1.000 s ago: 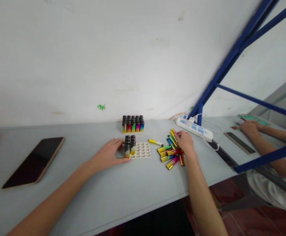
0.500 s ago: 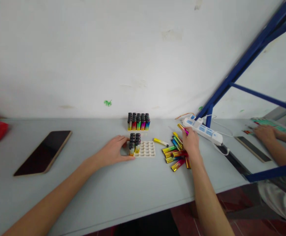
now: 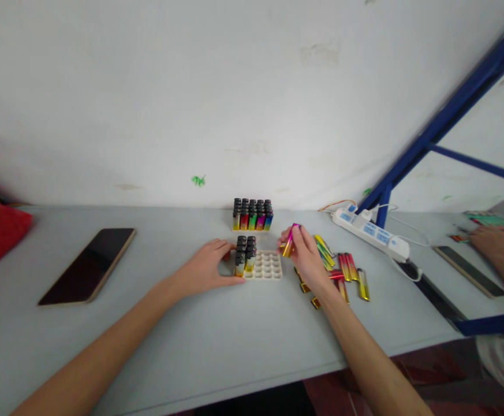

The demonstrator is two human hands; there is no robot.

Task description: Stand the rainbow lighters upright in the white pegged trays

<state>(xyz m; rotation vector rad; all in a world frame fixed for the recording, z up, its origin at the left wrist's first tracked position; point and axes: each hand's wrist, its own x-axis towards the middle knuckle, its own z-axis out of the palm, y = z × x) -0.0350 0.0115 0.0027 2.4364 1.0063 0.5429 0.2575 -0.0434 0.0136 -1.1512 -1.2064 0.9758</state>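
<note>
My right hand [image 3: 307,254] pinches a pink-and-gold lighter [image 3: 290,241], tilted, just above the right back corner of a white tray [image 3: 273,267] with round-edged slots. My left hand [image 3: 208,266] curves round that tray's left end, thumb at its front corner and fingers behind. Upright lighters with black tops [image 3: 245,254] fill the tray's two left columns; the columns to their right show bare slots. To the right, partly under my right forearm, lies a loose pile of shiny coloured lighters [image 3: 347,267].
A full block of upright lighters [image 3: 252,215] stands near the wall. A dark phone-like tablet [image 3: 89,266] lies at left, beside a red bag-like thing [image 3: 0,231]. At right are a white power strip [image 3: 370,232], a blue metal frame [image 3: 407,159] and another person's hand [image 3: 492,238].
My right hand has moved left from the pile to the tray with the pink-and-gold lighter. My left hand stays at the tray. The view has shifted slightly.
</note>
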